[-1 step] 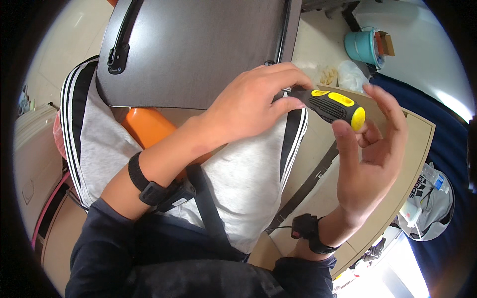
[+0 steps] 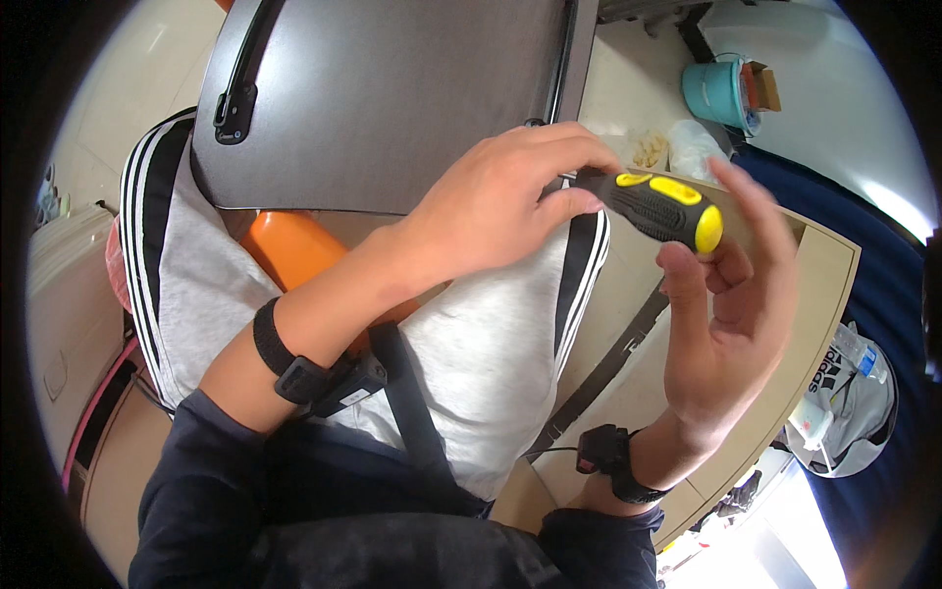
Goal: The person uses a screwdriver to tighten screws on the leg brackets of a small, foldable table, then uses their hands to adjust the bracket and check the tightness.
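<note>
My left hand (image 2: 505, 201) pinches a screwdriver (image 2: 653, 208) with a black and yellow handle at the front of that handle. A short bit of its metal shaft shows between thumb and fingers; its tip is hidden. My right hand (image 2: 731, 314) is around the yellow butt end, thumb and forefinger spread apart, the other fingers curled close behind it. Whether they touch the handle I cannot tell. Beyond my left hand lies a dark brown board (image 2: 392, 98) with rounded corners and black metal legs along its sides, its near edge over my lap.
An orange object (image 2: 294, 250) lies between my legs under the board. To the right stands a beige cabinet (image 2: 819, 285). Farther off are a teal bucket (image 2: 713, 91), a white plastic bag (image 2: 693, 147) and a grey-white backpack (image 2: 849, 422) against dark blue cloth.
My right forefinger and thumb have shifted slightly, the forefinger blurred by motion. The screwdriver handle has turned a little about its length. My left hand stays in place.
</note>
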Available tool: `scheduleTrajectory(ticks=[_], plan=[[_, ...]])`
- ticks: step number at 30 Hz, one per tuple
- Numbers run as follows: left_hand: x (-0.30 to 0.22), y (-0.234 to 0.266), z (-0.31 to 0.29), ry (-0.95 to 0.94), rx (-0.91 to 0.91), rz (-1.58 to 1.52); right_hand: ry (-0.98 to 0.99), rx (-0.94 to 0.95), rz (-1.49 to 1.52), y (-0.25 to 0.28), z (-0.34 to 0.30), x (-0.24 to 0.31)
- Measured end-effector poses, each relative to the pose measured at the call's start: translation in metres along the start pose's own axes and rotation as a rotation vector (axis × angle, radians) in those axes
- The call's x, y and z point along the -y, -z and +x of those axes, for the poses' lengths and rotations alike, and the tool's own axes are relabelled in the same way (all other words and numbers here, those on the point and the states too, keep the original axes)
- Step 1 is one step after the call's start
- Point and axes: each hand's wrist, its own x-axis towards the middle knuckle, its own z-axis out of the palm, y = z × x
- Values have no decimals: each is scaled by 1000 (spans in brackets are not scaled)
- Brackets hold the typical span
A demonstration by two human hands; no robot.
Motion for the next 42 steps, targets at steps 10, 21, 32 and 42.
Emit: scheduleTrajectory(ticks=[10, 21, 32, 42], plan=[[1, -3, -5, 9, -10, 42, 16, 45, -150, -2, 3, -4], [3, -3, -4, 20, 39, 33, -6, 162, -222, 6, -3, 3], [3, -2, -6, 29, 17, 80, -192, -24, 112, -3, 0, -1], [9, -3, -3, -23, 6, 70, 13, -7, -100, -3, 1, -10]])
